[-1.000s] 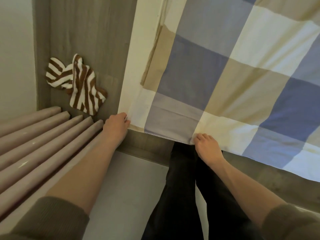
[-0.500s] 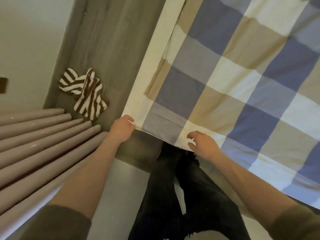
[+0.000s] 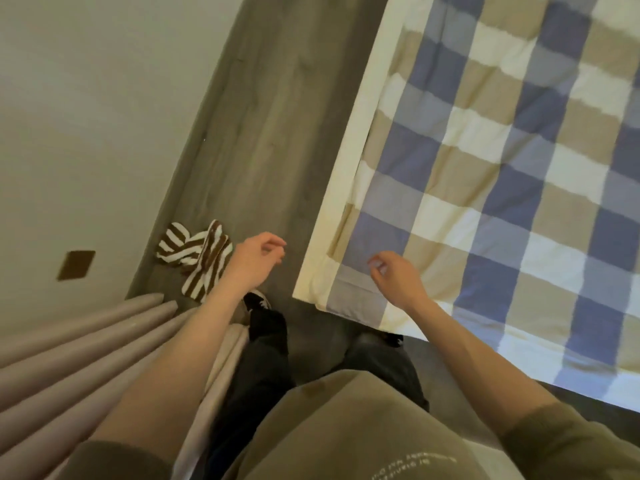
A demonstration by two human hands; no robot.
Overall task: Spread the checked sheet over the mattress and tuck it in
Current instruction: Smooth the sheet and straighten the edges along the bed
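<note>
Left hand [image 3: 254,261] and right hand [image 3: 398,278] have released the checked sheet [image 3: 502,168], partly out of frame; fingers loosely curled, empty, blurred.

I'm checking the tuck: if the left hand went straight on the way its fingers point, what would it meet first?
The left hand would probably meet the cream mattress edge first, across a strip of floor; depth is unclear.

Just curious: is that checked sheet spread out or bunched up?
Spread: the checked sheet lies flat over the mattress, squares showing. Tucked or not, cannot tell.
</note>
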